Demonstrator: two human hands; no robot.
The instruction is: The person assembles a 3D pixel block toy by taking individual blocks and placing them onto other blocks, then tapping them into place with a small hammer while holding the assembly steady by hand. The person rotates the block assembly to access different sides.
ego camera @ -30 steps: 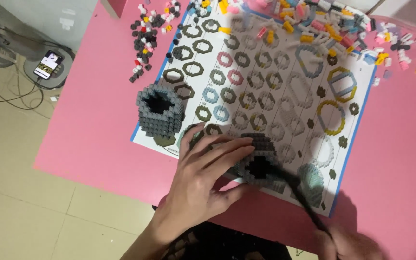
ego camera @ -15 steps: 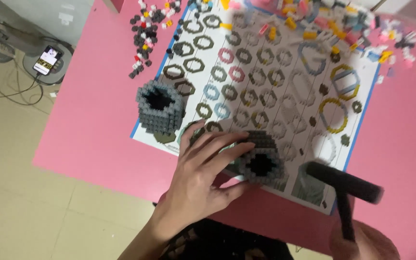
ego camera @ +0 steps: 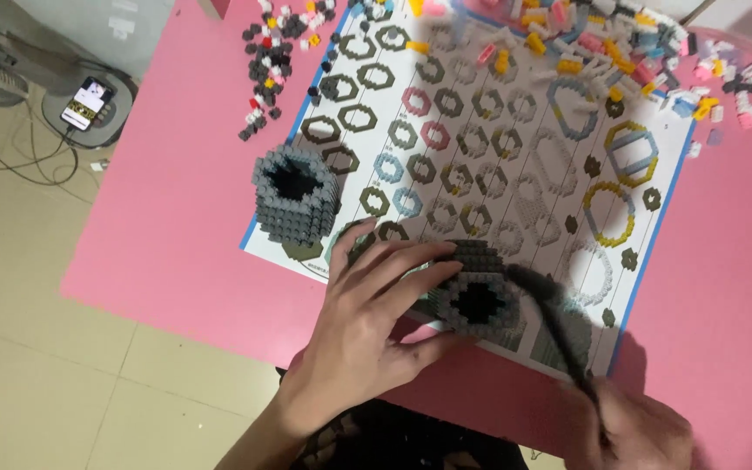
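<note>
My left hand (ego camera: 374, 306) lies spread over the left side of a grey hollow block ring (ego camera: 478, 292) and holds it down on the printed instruction sheet (ego camera: 498, 165). My right hand (ego camera: 641, 428), at the bottom right edge, grips a black hammer-like tool (ego camera: 557, 320) whose blurred head sits against the ring's right rim. A second, taller grey hollow block piece (ego camera: 295, 193) stands at the sheet's left edge, apart from both hands.
The sheet lies on a pink table (ego camera: 184, 209). Loose small blocks in many colours (ego camera: 620, 61) are strewn along the far edge, dark ones (ego camera: 267, 61) at the far left. A phone (ego camera: 86, 101) rests on a round stand on the tiled floor, with cables beside it.
The tool swung away to the right half a second ago and is now back against the ring's right rim. My left hand stayed on the ring.
</note>
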